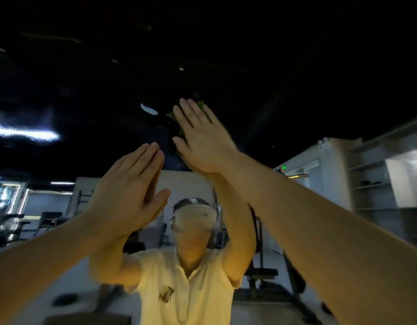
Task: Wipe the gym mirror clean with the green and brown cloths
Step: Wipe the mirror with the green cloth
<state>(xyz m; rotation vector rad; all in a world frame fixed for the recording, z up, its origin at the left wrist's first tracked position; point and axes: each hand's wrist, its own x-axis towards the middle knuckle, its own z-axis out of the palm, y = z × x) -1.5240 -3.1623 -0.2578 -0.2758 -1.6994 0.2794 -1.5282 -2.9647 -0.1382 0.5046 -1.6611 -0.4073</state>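
Green cloth [201, 105] pressed on mirror [296, 90] under right hand [202, 141], fingers flat, cloth peeking past fingertips | left hand [132, 191] flat too, no cloth seen under it | press evenly, wipe slow.

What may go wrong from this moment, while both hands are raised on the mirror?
1. The right hand presses the green cloth with straight fingers only, so the cloth might slip down the mirror.
2. No brown cloth shows under the left hand; if the palm is bare on the glass, it may leave smears.
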